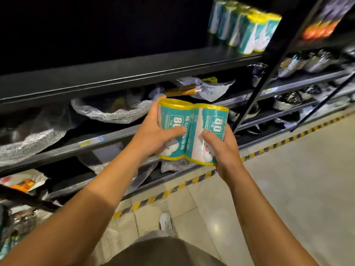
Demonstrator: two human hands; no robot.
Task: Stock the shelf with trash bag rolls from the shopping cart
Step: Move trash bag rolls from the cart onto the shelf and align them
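Left grip (pixel 153 135) wraps one trash bag roll (pixel 173 129), right grip (pixel 224 148) wraps a second roll (pixel 206 135); the rolls touch, held below the shelf's (pixel 124 72) front edge; stocked rolls (pixel 244 25) stand near its right end.

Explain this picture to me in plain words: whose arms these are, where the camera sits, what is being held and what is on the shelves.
There is no machine here. The one picture comes from a camera on a person's head, looking down at their own bare arms. The left hand has its grip on one teal and yellow trash bag roll, and the right hand holds a second roll, side by side and touching. Above, on the dark upper shelf, stand more rolls of the same kind. Lower shelves hold plastic-wrapped goods, too blurred to name.
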